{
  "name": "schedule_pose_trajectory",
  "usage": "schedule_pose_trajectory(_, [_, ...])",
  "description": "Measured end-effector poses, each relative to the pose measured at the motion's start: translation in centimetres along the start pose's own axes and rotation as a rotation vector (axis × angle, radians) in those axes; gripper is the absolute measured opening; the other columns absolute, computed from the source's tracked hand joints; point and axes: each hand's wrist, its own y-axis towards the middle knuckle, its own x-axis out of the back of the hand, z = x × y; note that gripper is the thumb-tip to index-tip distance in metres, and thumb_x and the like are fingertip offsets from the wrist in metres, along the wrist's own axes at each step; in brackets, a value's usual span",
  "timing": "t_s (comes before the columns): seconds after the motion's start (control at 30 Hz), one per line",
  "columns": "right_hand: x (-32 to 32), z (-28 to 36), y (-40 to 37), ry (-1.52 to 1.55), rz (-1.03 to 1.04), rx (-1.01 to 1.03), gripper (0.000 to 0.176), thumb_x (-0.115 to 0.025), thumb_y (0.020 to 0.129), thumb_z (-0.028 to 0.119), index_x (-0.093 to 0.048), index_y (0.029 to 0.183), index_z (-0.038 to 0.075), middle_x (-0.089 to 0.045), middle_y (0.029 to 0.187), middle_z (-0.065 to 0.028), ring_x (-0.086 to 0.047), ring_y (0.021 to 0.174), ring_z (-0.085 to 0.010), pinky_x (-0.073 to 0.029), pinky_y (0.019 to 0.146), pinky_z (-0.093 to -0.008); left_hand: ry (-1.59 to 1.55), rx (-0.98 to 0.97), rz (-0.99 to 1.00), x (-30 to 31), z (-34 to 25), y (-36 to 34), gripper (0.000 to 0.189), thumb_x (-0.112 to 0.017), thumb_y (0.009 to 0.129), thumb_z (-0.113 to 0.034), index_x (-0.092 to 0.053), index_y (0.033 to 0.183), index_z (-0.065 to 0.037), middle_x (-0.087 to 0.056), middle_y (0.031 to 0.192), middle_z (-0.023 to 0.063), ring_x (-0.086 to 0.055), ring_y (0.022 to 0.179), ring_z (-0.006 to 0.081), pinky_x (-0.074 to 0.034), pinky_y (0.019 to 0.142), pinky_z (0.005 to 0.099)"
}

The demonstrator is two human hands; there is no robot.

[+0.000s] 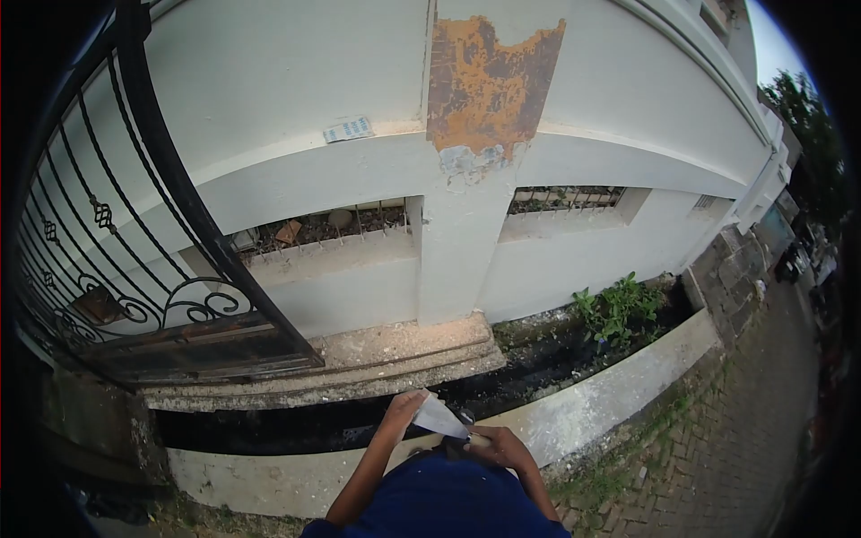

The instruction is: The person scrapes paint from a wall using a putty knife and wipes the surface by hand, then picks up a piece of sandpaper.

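Close to my body I hold a putty knife [439,418] with a wide, pale grey blade pointing up and to the left. My right hand [504,446] is closed round its light-coloured handle. At the blade's broad end, the fingers of my left hand [405,414] pinch the edge. Ahead on the white wall [296,81] is a pillar patch [493,85] where the paint is stripped to orange and grey-brown, with pale flaking bits below it.
A drain channel [287,429] with dark water runs between me and the wall, edged by a low concrete kerb [583,421]. Green plants [619,309] grow in it. On the left stands a black iron gate [179,197]. A printed strip [348,129] lies on the wall ledge.
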Motion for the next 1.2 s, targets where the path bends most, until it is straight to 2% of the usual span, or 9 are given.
schedule_pose_trajectory(0.1, [0.0,2.2,-0.8,-0.009,0.016,-0.060,0.044,-0.072,0.084,0.026,-0.064,0.124,0.008,-0.072,0.090,-0.0180,-0.069,0.082,-0.0205,-0.052,0.078,-0.0322,-0.014,-0.008,-0.006,0.4,-0.1,-0.8,0.030,-0.052,0.100,-0.026,-0.066,0.100,0.001,-0.067,0.086,0.0021,-0.059,0.072,0.0091,-0.045,0.069,0.0246])
schedule_pose_trajectory(0.2, [-0.8,1.2,-0.6,0.004,0.022,-0.006,0.042,-0.072,0.085,0.023,-0.065,0.123,0.007,-0.072,0.091,-0.0161,-0.068,0.081,-0.0180,-0.052,0.078,-0.0310,-0.021,-0.033,0.007,1.2,0.0,-1.6,0.030,-0.053,0.099,-0.026,-0.066,0.100,0.000,-0.067,0.085,0.0018,-0.059,0.073,0.0086,-0.045,0.069,0.0234])
schedule_pose_trajectory(0.3, [-1.0,0.8,-0.2,0.042,0.062,-0.044,0.040,-0.071,0.085,0.020,-0.065,0.123,0.007,-0.072,0.094,-0.0142,-0.067,0.083,-0.0171,-0.052,0.078,-0.0305,0.108,0.046,-0.037,2.4,-0.4,-2.7,0.029,-0.053,0.099,-0.026,-0.065,0.102,0.000,-0.067,0.091,0.0041,-0.062,0.081,0.0109,-0.047,0.077,0.0268])
schedule_pose_trajectory(0.43, [-1.5,0.0,0.6,0.001,0.037,0.093,0.041,-0.071,0.086,0.018,-0.063,0.125,0.007,-0.072,0.100,-0.0140,-0.068,0.089,-0.0181,-0.052,0.081,-0.0315,0.071,-0.042,-0.098,2.2,-1.5,-5.0,0.032,-0.055,0.098,-0.029,-0.067,0.099,0.000,-0.068,0.083,0.0041,-0.062,0.071,0.0103,-0.049,0.066,0.0243])
schedule_pose_trajectory(0.5, [-2.1,0.0,0.9,0.004,0.030,0.113,0.045,-0.069,0.085,0.023,-0.062,0.128,0.014,-0.072,0.099,-0.0144,-0.068,0.085,-0.0190,-0.051,0.080,-0.0319,0.052,-0.021,-0.137,2.8,-1.2,-5.6,0.032,-0.055,0.098,-0.028,-0.066,0.102,0.002,-0.070,0.087,0.0078,-0.067,0.074,0.0132,-0.050,0.068,0.0237])
schedule_pose_trajectory(0.57, [-2.3,0.3,1.0,-0.042,0.036,0.148,0.046,-0.070,0.085,0.025,-0.062,0.129,0.015,-0.072,0.099,-0.0151,-0.068,0.086,-0.0211,-0.051,0.082,-0.0318,0.032,-0.030,-0.159,2.5,-2.1,-6.9,0.030,-0.057,0.097,-0.026,-0.066,0.100,0.002,-0.071,0.089,0.0097,-0.069,0.073,0.0155,-0.051,0.067,0.0240])
schedule_pose_trajectory(0.8, [-3.6,0.7,0.6,-0.037,0.050,0.142,0.046,-0.069,0.086,0.027,-0.061,0.130,0.017,-0.072,0.099,-0.0162,-0.069,0.087,-0.0238,-0.051,0.082,-0.0327,-0.101,-0.017,-0.255,3.7,-0.7,-8.0,0.019,-0.066,0.092,-0.021,-0.064,0.084,-0.004,-0.069,0.080,0.0077,-0.069,0.069,0.0156,-0.052,0.065,0.0252])
schedule_pose_trajectory(1.03, [-4.0,-0.5,-1.3,0.016,-0.019,0.109,0.045,-0.070,0.086,0.028,-0.061,0.129,0.016,-0.071,0.099,-0.0170,-0.069,0.086,-0.0263,-0.052,0.081,-0.0348,-0.207,0.082,-0.143,3.3,0.6,-6.6,0.019,-0.066,0.092,-0.020,-0.064,0.086,-0.002,-0.069,0.082,0.0089,-0.069,0.072,0.0179,-0.054,0.070,0.0285])
schedule_pose_trajectory(1.2, [-3.5,-2.1,-1.9,-0.020,-0.060,0.075,0.047,-0.070,0.086,0.030,-0.061,0.129,0.013,-0.070,0.102,-0.0173,-0.068,0.093,-0.0279,-0.051,0.084,-0.0347,-0.177,0.151,-0.042,2.8,1.5,-4.8,0.020,-0.066,0.092,-0.018,-0.063,0.098,0.001,-0.069,0.091,0.0110,-0.069,0.083,0.0195,-0.053,0.079,0.0310])
